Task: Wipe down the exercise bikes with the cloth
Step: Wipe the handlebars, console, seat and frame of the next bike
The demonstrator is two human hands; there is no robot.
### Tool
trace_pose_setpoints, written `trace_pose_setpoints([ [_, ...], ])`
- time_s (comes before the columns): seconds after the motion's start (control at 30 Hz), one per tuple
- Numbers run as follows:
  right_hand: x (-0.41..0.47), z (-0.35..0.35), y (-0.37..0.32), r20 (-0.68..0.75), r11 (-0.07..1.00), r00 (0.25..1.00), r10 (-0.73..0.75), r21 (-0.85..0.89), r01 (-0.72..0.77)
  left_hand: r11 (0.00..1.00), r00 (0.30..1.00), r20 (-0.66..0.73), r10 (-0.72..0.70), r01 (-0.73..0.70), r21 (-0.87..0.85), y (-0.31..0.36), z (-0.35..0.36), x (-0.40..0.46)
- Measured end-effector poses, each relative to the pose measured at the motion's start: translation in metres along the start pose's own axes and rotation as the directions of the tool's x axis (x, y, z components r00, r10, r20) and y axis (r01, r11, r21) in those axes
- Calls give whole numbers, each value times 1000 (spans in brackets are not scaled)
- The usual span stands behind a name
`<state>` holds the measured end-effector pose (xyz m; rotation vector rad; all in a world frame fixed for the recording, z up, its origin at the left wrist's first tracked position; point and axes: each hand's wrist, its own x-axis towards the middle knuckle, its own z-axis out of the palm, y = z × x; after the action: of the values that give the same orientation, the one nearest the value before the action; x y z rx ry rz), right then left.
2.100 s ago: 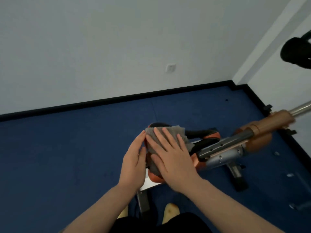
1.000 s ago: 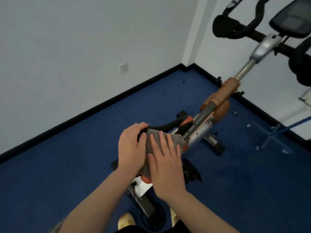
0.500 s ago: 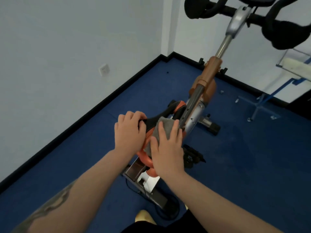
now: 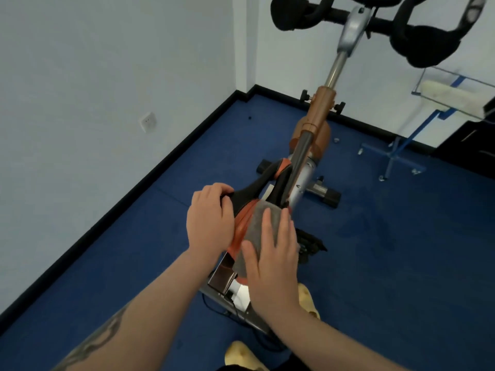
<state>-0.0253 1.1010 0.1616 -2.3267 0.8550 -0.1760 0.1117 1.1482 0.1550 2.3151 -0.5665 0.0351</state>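
Note:
An exercise bike [image 4: 312, 135] with an orange and silver frame stands on the blue floor, its black handlebars [image 4: 417, 44] at the top right. Below me is its black and orange saddle [image 4: 247, 195]. A grey cloth [image 4: 258, 226] lies over the saddle's right side. My right hand [image 4: 273, 253] presses flat on the cloth with straight fingers. My left hand [image 4: 210, 220] grips the saddle's left edge, fingers curled over the black part.
White walls meet in a corner behind the bike, with a black skirting board and a wall socket [image 4: 147, 121] on the left. A blue-framed stand [image 4: 401, 145] stands at the right beside a dark cabinet [image 4: 471, 140]. My yellow slippers [image 4: 243, 356] are near the bike's rear base.
My view has swung right and up, bringing the handlebars into sight. My right hand slid the cloth back along the saddle toward me. My left hand moved from the saddle's side and curled over its edge.

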Motion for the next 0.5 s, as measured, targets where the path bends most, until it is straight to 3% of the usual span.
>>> trace_pose_setpoints([
  [0.07,31,-6,1,9,951,981,194,243,-191,1000,1000,-2,-4,4,0,0,0,3],
  [0.13,43,-12,-1,56,925,961,271,260,-276,1000,1000,-4,-7,7,7,1,1,3],
  [0.27,22,-14,-4,108,984,982,154,77,-163,1000,999,-33,-25,26,17,0,3,2],
  [0.4,88,-23,-4,116,949,957,267,138,-282,999,999,-24,-26,27,47,3,3,2],
  [0.5,77,-20,-2,109,975,981,159,142,-174,997,998,-36,-49,51,62,4,2,1],
])
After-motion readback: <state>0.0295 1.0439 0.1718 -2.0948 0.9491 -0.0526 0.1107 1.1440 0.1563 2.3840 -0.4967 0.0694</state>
